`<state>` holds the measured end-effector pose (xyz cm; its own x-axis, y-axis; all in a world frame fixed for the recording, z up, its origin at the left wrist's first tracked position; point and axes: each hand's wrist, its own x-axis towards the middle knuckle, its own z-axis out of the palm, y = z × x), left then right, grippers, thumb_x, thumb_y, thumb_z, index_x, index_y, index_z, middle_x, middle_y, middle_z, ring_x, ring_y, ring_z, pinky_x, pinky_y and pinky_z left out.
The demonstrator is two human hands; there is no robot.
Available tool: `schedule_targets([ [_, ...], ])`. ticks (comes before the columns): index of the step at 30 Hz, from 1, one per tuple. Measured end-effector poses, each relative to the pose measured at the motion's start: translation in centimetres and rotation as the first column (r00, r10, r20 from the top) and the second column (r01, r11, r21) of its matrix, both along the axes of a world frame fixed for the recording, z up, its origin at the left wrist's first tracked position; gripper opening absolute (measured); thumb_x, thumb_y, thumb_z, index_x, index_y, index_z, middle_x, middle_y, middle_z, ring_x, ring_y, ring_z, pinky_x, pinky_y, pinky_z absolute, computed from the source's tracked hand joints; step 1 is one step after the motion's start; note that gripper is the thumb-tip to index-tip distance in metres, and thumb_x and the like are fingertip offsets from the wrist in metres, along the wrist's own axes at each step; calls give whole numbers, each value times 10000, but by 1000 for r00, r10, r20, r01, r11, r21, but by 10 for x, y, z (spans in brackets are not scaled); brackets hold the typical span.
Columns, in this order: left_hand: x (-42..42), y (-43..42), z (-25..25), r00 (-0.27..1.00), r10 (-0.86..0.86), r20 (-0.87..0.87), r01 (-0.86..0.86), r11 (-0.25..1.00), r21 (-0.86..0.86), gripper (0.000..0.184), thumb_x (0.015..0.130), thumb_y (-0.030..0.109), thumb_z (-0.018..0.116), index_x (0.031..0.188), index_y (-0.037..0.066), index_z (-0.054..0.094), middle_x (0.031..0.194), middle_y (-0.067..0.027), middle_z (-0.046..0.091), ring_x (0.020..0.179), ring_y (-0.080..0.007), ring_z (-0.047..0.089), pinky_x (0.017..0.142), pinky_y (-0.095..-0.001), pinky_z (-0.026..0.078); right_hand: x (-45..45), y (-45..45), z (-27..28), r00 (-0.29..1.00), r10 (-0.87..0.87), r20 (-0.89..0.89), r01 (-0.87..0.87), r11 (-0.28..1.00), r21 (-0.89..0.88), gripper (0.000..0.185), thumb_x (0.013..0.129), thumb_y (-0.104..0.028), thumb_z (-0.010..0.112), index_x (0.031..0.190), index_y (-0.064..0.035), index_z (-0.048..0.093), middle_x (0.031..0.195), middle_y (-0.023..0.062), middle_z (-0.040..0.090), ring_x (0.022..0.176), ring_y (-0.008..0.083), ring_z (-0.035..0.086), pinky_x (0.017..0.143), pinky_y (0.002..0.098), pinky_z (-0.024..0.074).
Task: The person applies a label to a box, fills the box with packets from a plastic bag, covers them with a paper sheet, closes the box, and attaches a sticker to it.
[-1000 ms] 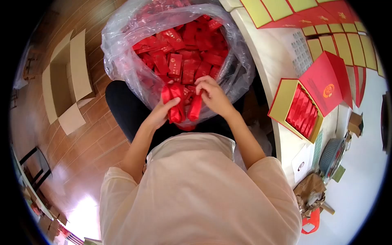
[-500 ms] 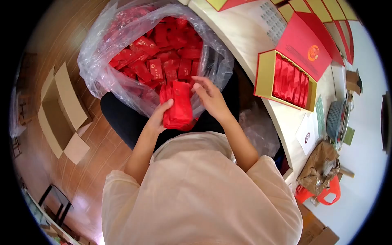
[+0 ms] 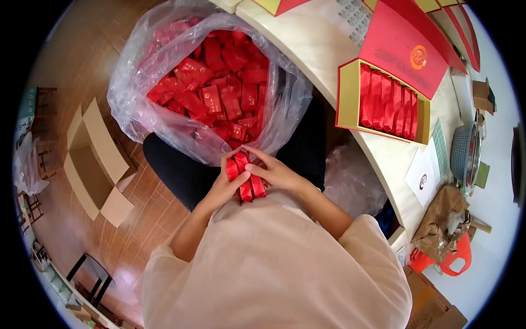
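Note:
Close to the body, my left hand (image 3: 223, 183) and my right hand (image 3: 276, 174) are closed round a small stack of shiny red packets (image 3: 249, 183), held with their edges facing up. Just beyond my hands, a clear plastic bag (image 3: 129, 107) stands open, full of many loose red packets (image 3: 211, 98). To the right, a red and gold box (image 3: 349, 98) lies open on the table, with a row of several red packets (image 3: 386, 104) inside. Its raised lid (image 3: 405, 49) bears a gold round emblem.
On the pale table (image 3: 378, 156) are a white card (image 3: 421, 178), a grey basket (image 3: 463, 151), a brown paper bag (image 3: 444, 222) and more red and gold boxes. An open cardboard box (image 3: 90, 175) and a black chair (image 3: 90, 279) are on the floor at left.
The red packets have come nearer to my body and turned edge up. My right hand, open and apart half a second ago, now grips them together with my left hand.

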<state>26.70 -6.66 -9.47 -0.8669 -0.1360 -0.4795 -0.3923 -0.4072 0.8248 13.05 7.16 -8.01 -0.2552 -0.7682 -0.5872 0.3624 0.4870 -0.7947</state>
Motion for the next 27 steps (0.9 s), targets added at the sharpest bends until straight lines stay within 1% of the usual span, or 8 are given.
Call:
schedule_targets([
  [2,-11,-2,16,998,-52,-36,47,990,-131,682,920,222,608,1422,62,174,1380,-150,355,1290,-222,373,1073,-352,304,-14,0,15,997,38,-62,-44,995,-88,633,904,-381,614,1438,-152,363,1064,106,595,877,166,549,762,286,473],
  [8,-97,19,127,888,-240,-391,106,936,-335,712,863,180,669,1397,27,223,1364,-164,346,1308,-264,355,1080,-381,294,-69,49,156,901,-256,-351,144,938,-314,516,869,-244,674,1321,-102,468,992,69,563,841,113,528,723,261,460],
  [11,-178,57,178,715,-416,-561,130,868,-478,687,842,212,694,1365,10,296,1331,-168,347,1309,-286,331,1083,-388,282,-104,96,192,590,-567,-575,194,791,-580,528,850,-183,695,1314,-73,468,1124,58,497,819,95,520,627,240,443],
  [13,-240,93,199,542,-524,-657,28,792,-610,683,847,272,690,1353,10,312,1291,-176,368,1267,-303,370,1060,-395,310,-130,133,217,489,-689,-535,330,713,-618,475,875,-181,665,1303,-79,487,1058,31,515,742,65,518,586,205,419],
  [15,-290,136,209,563,-510,-651,138,834,-534,667,855,325,675,1334,16,329,1245,-191,382,1209,-328,418,1024,-392,348,-159,165,229,380,-764,-521,427,645,-634,424,900,-179,636,1293,-86,505,992,4,534,665,34,516,544,170,395],
  [18,-350,187,203,452,-513,-729,8,820,-572,619,888,386,625,1299,14,347,1221,-202,389,1163,-347,454,991,-398,380,-199,205,233,202,-722,-662,566,637,-523,384,934,-308,584,1269,-120,569,851,-3,562,662,42,522,527,181,398],
  [22,-381,223,177,531,-479,-699,84,850,-520,573,930,416,539,1284,3,358,1248,-209,391,1181,-363,428,1005,-419,363,-238,233,207,191,-695,-693,610,637,-471,421,940,-356,567,1282,-111,571,908,16,594,756,69,545,622,202,436],
  [27,-388,222,147,589,-576,-567,-248,539,-805,537,957,445,444,1229,-18,426,1202,-202,447,1180,-363,355,1026,-472,275,-249,238,171,307,-700,-645,616,662,-426,461,951,-355,550,1284,-38,552,1126,93,630,1048,142,553,930,254,414],
])
